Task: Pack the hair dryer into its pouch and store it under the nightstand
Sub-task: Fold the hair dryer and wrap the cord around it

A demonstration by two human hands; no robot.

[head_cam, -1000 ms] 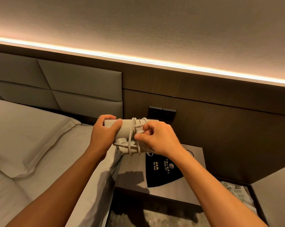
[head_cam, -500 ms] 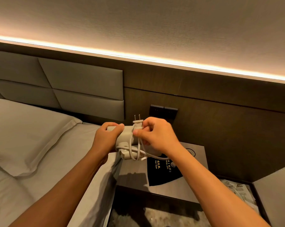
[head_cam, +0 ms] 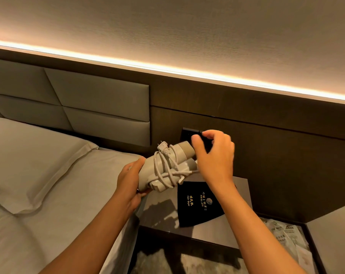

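Observation:
A beige folded hair dryer (head_cam: 168,165) with its cord wound around the body is held up in the air above the bed's edge. The plug (head_cam: 162,146) sticks out on top of the coil. My left hand (head_cam: 131,179) grips the dryer's lower end. My right hand (head_cam: 214,153) hovers at the nozzle end with fingers curled and apart, holding nothing that I can see. The black pouch (head_cam: 199,204), printed with gold lettering, lies flat on the nightstand (head_cam: 237,230) below my right wrist.
The bed with a white pillow (head_cam: 29,165) fills the left. A dark switch panel (head_cam: 187,133) sits on the wooden wall behind my right hand. Papers in plastic (head_cam: 286,240) lie in a recess at the right. A patterned dark surface shows below the nightstand top.
My right hand has let go of the cord and lifted off to the nozzle end. The left hand has tilted the dryer, nozzle up to the right, with the plug tucked on top.

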